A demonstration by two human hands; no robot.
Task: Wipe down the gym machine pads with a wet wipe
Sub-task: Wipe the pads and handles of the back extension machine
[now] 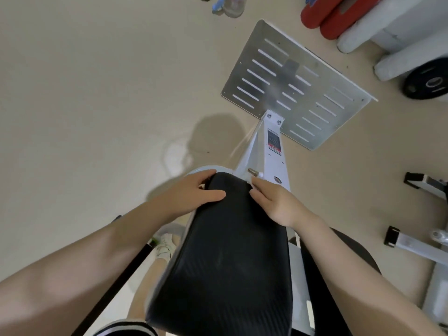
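black, finely ribbed vinyl covered the long rounded pad [225, 258] that filled the lower middle of the frame, widening toward the bottom edge and narrowing to a curved top end. the left hand [194, 190] lay over the pad's upper left corner, fingers wrapped around the top edge and thumb flat on the ribbed face, grasping the pad itself. the right hand [278, 204] pressed against the pad's upper right edge with fingers curled, and a thin sliver of white wipe [254, 184] showed just past its fingertips; how much of the wipe the hand held could not be told. above the hands a white painted metal beam [269, 151], square-sectioned and bearing a red and black label, rose toward the centre of the frame and met a flat brushed-steel footplate [298, 86] cut with rows of narrow slots. the floor [84, 93] was smooth, matte beige. in the upper right corner sat two red cylindrical foam rollers [332, 13], and below them at the right edge a round black weight plate [426, 81]. a clear plastic bottle [230, 6] lay at the top edge. a pale sneaker [164, 246] showed left of the pad, low in the frame.
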